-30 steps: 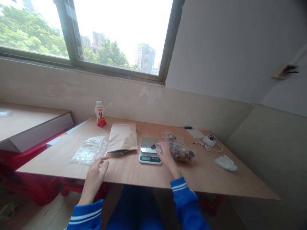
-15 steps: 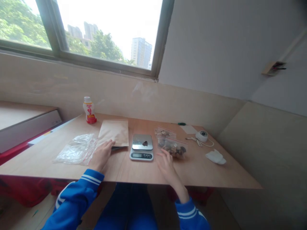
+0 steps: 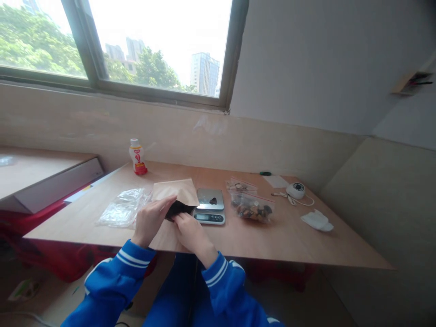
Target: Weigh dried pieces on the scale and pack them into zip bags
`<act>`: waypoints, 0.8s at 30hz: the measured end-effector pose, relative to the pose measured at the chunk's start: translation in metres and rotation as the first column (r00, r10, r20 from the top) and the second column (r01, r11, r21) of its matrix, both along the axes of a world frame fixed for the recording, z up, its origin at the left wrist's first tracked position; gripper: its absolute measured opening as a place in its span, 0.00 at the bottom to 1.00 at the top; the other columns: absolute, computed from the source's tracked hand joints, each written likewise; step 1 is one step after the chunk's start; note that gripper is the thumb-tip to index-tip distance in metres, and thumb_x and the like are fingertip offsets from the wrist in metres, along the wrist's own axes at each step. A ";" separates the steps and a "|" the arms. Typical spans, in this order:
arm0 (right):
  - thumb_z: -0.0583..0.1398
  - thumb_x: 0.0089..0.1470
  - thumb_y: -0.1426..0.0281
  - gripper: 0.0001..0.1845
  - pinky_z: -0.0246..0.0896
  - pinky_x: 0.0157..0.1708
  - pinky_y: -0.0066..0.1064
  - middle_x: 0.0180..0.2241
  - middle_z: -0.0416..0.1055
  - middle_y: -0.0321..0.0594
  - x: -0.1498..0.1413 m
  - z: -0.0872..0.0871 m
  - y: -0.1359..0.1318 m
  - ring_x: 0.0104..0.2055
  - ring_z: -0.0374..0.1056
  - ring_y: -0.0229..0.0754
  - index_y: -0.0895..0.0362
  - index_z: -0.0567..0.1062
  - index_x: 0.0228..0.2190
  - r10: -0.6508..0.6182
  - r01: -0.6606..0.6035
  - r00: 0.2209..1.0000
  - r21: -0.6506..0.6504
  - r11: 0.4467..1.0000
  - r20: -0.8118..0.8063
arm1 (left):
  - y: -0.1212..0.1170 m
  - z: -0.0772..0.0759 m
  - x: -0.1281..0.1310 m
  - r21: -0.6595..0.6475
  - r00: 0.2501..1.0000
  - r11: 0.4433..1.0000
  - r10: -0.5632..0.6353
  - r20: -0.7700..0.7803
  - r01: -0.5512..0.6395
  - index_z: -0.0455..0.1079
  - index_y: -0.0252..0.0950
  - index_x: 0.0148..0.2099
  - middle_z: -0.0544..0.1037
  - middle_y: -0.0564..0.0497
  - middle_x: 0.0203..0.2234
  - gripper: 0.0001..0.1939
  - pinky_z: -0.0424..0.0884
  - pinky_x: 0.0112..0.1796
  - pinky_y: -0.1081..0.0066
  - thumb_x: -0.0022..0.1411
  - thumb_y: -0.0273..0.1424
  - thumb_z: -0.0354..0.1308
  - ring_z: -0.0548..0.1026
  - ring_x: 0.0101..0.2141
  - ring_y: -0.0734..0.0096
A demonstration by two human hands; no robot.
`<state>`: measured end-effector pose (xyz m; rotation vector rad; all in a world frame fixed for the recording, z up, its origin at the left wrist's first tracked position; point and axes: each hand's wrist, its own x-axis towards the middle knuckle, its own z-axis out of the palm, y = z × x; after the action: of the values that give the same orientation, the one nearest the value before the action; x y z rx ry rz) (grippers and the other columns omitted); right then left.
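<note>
A tan paper bag (image 3: 177, 190) lies before me with its near mouth spread and its dark inside showing. My left hand (image 3: 151, 219) grips the bag's upper edge at the left side of the mouth. At the lower edge of that mouth is my right hand (image 3: 192, 232), its fingertips pinching the lip or just inside it. Just right of the bag stands a digital kitchen scale (image 3: 210, 218), a small dark piece (image 3: 213, 200) resting on its metal plate. Beyond it lies a zip bag (image 3: 254, 209) of brown and dark pieces.
Clear plastic bags (image 3: 122, 208) lie at left, near a red-and-white bottle (image 3: 138, 158). A second zip bag (image 3: 241, 185) lies behind the fuller one. Farther right are a white corded device (image 3: 295, 190), a crumpled white tissue (image 3: 316, 220), a paper sheet (image 3: 275, 181) and a green object (image 3: 265, 173).
My right hand has moved left from beside the zip bag to the paper bag's mouth. My left hand has lifted the upper edge, and the mouth has widened.
</note>
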<state>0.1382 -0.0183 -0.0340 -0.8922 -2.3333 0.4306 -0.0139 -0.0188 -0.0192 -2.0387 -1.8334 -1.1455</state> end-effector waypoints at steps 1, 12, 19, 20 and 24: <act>0.50 0.55 0.82 0.17 0.67 0.44 0.39 0.42 0.74 0.50 -0.004 -0.003 0.000 0.44 0.70 0.49 0.61 0.74 0.42 -0.034 0.035 0.998 -0.020 0.999 0.051 | -0.001 0.000 0.000 -0.007 1.000 1.000 -0.013 0.023 0.013 0.75 0.45 0.47 0.81 0.52 0.38 0.18 0.70 0.33 0.73 0.64 0.42 0.47 0.78 0.33 0.66; 0.55 0.51 0.85 0.18 0.58 0.51 0.49 0.44 0.74 0.56 -0.040 -0.008 0.029 0.49 0.68 0.59 0.69 0.71 0.44 -0.224 0.232 0.955 -0.021 0.972 0.196 | -0.016 -0.019 0.013 0.089 0.998 0.995 -0.047 0.028 0.044 0.76 0.46 0.45 0.82 0.52 0.36 0.16 0.70 0.35 0.72 0.64 0.42 0.48 0.78 0.33 0.67; 0.51 0.51 0.87 0.18 0.59 0.50 0.48 0.38 0.77 0.48 -0.035 -0.018 0.031 0.47 0.69 0.55 0.62 0.75 0.38 -0.169 0.186 0.978 -0.139 0.973 0.120 | -0.019 -0.024 0.015 0.036 0.997 0.998 -0.049 0.056 0.047 0.76 0.48 0.45 0.81 0.54 0.40 0.17 0.70 0.34 0.72 0.64 0.43 0.48 0.79 0.32 0.66; 0.50 0.51 0.86 0.18 0.61 0.48 0.48 0.37 0.77 0.50 -0.032 -0.019 0.030 0.46 0.70 0.56 0.64 0.75 0.37 -0.181 0.199 0.975 -0.141 0.970 0.131 | -0.019 -0.024 0.016 0.035 0.997 0.998 -0.047 0.057 0.045 0.76 0.48 0.45 0.81 0.53 0.39 0.17 0.70 0.33 0.72 0.64 0.43 0.48 0.79 0.32 0.66; 0.49 0.54 0.84 0.17 0.66 0.41 0.45 0.36 0.76 0.56 -0.018 -0.016 0.018 0.39 0.72 0.55 0.65 0.75 0.38 -0.210 0.232 0.966 -0.145 0.962 0.150 | -0.016 -0.023 0.018 0.010 0.998 1.000 -0.013 0.063 0.012 0.76 0.47 0.44 0.81 0.52 0.36 0.17 0.69 0.32 0.72 0.63 0.44 0.48 0.78 0.31 0.66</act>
<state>0.1204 -0.0001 -0.0498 -1.2812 -2.3063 0.4833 0.0041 -0.0346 -0.0424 -2.0341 -1.8420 -1.2332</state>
